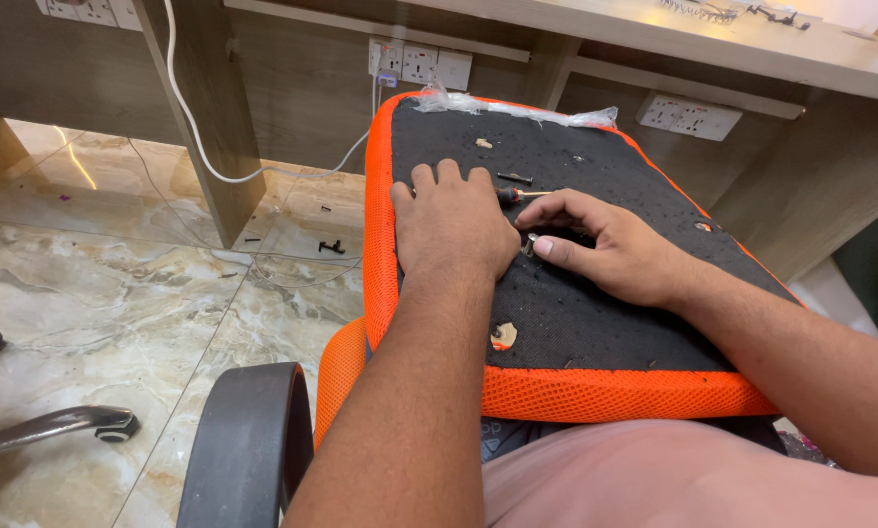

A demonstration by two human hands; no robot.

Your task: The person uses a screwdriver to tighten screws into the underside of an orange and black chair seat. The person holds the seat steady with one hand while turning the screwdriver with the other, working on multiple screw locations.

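Note:
An upturned chair seat (595, 323), black underneath with an orange mesh rim, lies across my lap. My left hand (451, 220) rests flat on its black underside, fingers apart. My right hand (605, 244) lies beside it and pinches a small silvery screw (530, 244) between thumb and forefinger. A screwdriver (517, 195) with a dark and orange handle lies on the seat just beyond my hands, and a black bolt (514, 178) lies near it.
A grey chair armrest (248, 445) curves at lower left. A chrome chair base with castors (58, 425) sits on the marble floor. White cables (195, 137) hang from a wooden desk (713, 44) with wall sockets (419, 64). Black screws (331, 246) lie on the floor.

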